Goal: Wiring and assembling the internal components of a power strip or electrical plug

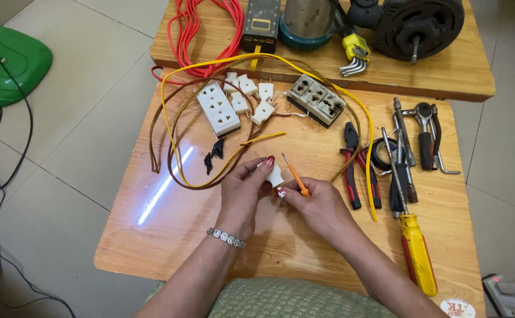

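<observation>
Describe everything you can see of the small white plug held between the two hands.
The plug is small, white and looks like plastic, with thin metal prongs pointing up and left. It is held above the wooden table, not resting on it. The left hand grips it from the left, fingertips near the prongs. The right hand touches its lower right side and also holds a small orange-handled screwdriver just beside it. No wire is visibly attached.

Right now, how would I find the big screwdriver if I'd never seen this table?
Look at the wooden table and go to its right side, where the tools lie. Below the red pliers, near the table's front edge, lies the big screwdriver. It alone has a fat yellow handle with red stripes, far bigger than the little orange one in the right hand.
</observation>
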